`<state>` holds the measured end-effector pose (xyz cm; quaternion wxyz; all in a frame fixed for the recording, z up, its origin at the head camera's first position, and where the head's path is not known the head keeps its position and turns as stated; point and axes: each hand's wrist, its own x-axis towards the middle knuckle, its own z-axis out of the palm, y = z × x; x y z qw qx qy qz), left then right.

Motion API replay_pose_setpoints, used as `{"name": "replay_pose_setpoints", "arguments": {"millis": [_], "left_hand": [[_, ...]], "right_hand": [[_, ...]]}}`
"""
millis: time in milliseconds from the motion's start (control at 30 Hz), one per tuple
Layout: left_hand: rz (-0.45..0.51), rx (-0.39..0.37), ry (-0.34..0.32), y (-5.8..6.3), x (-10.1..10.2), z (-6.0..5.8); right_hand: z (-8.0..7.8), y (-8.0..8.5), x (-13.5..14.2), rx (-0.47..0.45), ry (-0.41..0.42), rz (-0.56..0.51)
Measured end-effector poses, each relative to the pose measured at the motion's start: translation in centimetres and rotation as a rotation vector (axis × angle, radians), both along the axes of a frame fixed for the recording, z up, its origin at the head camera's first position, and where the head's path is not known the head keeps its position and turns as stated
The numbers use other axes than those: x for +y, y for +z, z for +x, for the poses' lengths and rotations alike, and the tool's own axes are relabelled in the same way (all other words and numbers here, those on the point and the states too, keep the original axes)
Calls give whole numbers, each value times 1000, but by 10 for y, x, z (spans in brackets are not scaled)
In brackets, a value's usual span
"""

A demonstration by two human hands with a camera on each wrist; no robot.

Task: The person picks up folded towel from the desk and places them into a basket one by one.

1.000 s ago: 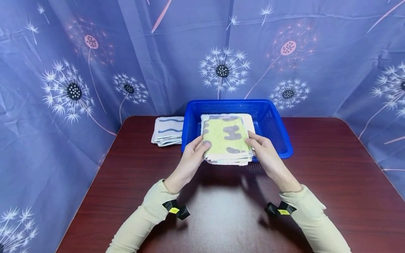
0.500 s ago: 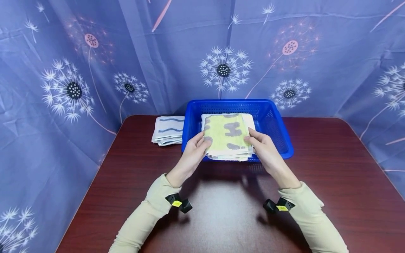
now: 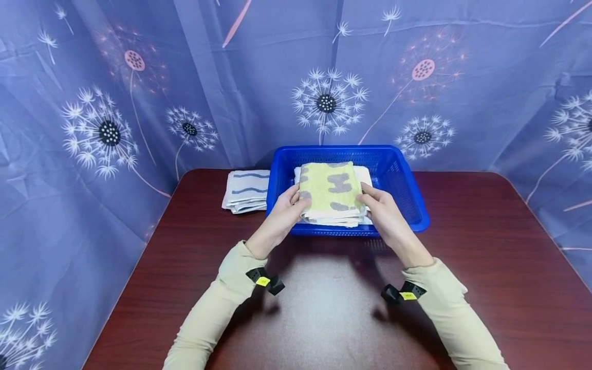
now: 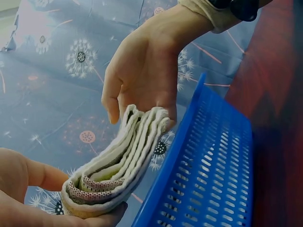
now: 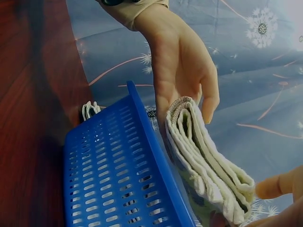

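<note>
Between both hands is a folded yellow-green towel (image 3: 329, 187) with grey patches, held flat over the blue basket (image 3: 411, 205). My left hand (image 3: 283, 218) pinches its left edge, thumb on top and fingers underneath. My right hand (image 3: 386, 216) grips the opposite edge the same way. The left wrist view shows the towel's (image 4: 113, 170) several folded layers, bent in a curve above the basket rim. In the right wrist view the basket wall (image 5: 113, 165) stands just beside the towel. White cloth (image 3: 363, 177) lies in the basket, partly hidden beneath the towel.
A stack of folded white towels with blue wavy stripes (image 3: 248, 191) sits against the basket's left side on the dark red wooden table (image 3: 194, 257). A blue dandelion-print curtain (image 3: 259, 77) hangs right behind the table's back edge.
Both hands have carried the yellow-green towel forward, away from the body, so it now sits farther over the basket. The striped stack and the basket stay put.
</note>
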<state>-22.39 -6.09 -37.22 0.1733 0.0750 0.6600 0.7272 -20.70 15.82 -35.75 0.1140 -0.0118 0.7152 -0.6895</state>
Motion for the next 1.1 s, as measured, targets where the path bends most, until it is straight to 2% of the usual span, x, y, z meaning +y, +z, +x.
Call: {"name": "replay_pose_setpoints", "arguments": {"millis": [233, 467, 833, 1100], "left_hand": [[10, -58, -16, -1, 2, -9], [-8, -59, -59, -2, 2, -16], [-88, -91, -65, 2, 5, -28], [-83, -112, -60, 3, 12, -35]], "right_hand": [[-7, 1, 0, -58, -1, -59], [-14, -1, -2, -106, -13, -142], [-22, -1, -2, -103, -31, -228], [-27, 0, -1, -102, -36, -253]]}}
